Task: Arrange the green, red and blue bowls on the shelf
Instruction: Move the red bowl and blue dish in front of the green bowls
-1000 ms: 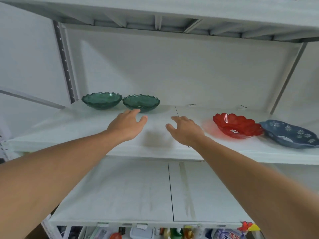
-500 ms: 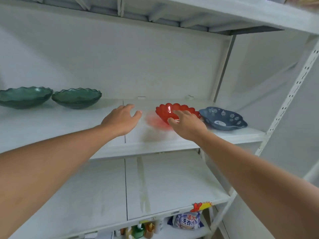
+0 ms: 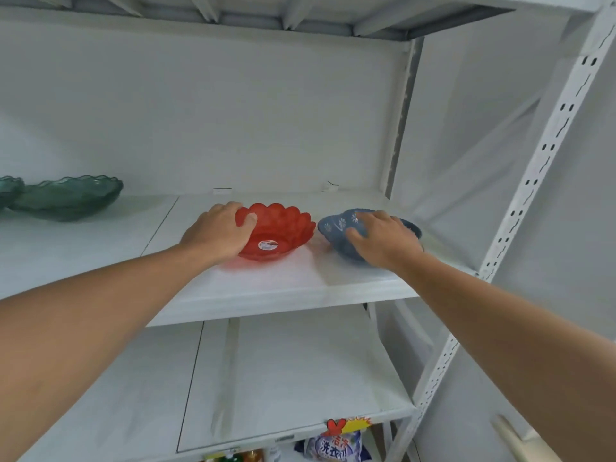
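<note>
A red scalloped bowl [image 3: 283,230] with a white sticker inside stands on the white shelf [image 3: 300,281], right of centre. My left hand [image 3: 218,233] grips its left rim, thumb inside the bowl. Beside it on the right sits a blue bowl [image 3: 336,228] with white flowers, tilted up at its near side. My right hand [image 3: 383,240] holds its near rim and covers much of it. Two green glass bowls stand at the far left of the same shelf, one [image 3: 68,198] whole, the other [image 3: 8,190] cut by the frame edge.
A white perforated upright [image 3: 520,221] bounds the shelf on the right. A second white shelf board [image 3: 283,368] lies below. Under that, a detergent bag [image 3: 333,448] and bottles show. Another shelf closes off the space overhead.
My view swung right. My left hand moved from the bare shelf onto the red bowl's rim. My right hand went past the red bowl and took hold of the blue bowl, tilting it.
</note>
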Demonstrator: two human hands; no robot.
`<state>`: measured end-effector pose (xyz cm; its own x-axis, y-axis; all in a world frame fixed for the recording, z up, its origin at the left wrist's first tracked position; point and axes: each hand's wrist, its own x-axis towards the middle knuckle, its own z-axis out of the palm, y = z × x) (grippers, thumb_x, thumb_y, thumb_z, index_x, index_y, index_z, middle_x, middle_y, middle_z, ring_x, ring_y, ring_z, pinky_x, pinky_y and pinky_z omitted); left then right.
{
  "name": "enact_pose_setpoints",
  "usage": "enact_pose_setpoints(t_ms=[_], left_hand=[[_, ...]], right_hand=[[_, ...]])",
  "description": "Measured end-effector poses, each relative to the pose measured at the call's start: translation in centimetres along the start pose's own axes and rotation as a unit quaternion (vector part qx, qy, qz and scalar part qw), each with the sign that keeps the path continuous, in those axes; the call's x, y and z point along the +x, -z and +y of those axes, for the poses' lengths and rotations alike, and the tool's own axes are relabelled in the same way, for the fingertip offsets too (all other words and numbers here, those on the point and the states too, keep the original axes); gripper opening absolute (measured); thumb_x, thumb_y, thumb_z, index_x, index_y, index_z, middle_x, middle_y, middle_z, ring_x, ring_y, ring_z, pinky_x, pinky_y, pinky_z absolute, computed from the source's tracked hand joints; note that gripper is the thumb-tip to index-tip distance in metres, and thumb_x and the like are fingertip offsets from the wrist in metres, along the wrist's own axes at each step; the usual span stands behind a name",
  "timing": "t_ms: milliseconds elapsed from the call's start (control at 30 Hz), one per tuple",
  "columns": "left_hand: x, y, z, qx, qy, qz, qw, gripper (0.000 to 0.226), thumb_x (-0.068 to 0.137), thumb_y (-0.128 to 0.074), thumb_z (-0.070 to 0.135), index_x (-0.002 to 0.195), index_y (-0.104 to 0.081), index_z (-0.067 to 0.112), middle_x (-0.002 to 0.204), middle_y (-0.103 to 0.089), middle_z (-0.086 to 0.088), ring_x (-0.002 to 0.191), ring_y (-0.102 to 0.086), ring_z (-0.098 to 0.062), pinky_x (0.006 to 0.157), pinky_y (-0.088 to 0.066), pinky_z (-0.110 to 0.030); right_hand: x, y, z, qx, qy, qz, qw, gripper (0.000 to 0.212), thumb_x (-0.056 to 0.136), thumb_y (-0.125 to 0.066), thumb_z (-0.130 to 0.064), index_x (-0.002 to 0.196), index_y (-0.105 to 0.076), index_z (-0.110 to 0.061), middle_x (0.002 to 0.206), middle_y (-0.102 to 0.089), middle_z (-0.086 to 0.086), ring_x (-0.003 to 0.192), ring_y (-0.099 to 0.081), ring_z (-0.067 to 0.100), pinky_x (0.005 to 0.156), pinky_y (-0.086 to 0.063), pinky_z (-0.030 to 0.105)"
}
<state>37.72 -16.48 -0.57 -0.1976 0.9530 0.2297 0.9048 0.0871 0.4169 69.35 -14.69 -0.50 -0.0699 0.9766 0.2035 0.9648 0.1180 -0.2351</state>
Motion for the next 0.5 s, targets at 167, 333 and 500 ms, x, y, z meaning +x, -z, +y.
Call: enact_pose_setpoints(t_ms=[167,333,500], left_hand=[[2.6,-1.7,-0.2,0.001,0.073,0.0,0.997,0.07,0.102,-0.042,0.056,0.161,-0.038,0.019,0.161,-0.037,-0.014,0.147,-0.034,-0.04,0.11,-0.039,-0.052],[4.5,-2.6,-0.1,-0.012,0.194,0.017,0.981,0.059,0.1,-0.049,0.039,0.15,-0.039,0.009,0.15,-0.033,-0.018,0.139,-0.031,-0.04,0.093,-0.04,-0.047],[6.5,-3.4,-1.7,-0.129,0.261,-0.008,0.957,0.038,0.1,-0.051,0.02,0.13,-0.055,-0.003,0.128,-0.064,-0.026,0.113,-0.066,-0.044,0.086,-0.052,-0.042]], right_hand=[[1.1,0.0,5.4,0.011,-0.095,0.03,0.995,0.056,0.099,-0.038,-0.048,0.148,-0.048,-0.022,0.147,-0.049,0.008,0.133,-0.045,0.035,0.105,-0.041,0.05],[2.4,-0.8,8.6,0.065,-0.205,-0.003,0.977,0.06,0.102,-0.044,-0.044,0.147,-0.043,-0.004,0.145,-0.047,0.02,0.13,-0.047,0.042,0.107,-0.041,0.047],[4.0,-0.9,9.0,0.157,-0.281,-0.029,0.946,0.033,0.104,-0.049,-0.03,0.117,-0.059,-0.001,0.114,-0.064,0.023,0.094,-0.063,0.04,0.074,-0.053,0.036]])
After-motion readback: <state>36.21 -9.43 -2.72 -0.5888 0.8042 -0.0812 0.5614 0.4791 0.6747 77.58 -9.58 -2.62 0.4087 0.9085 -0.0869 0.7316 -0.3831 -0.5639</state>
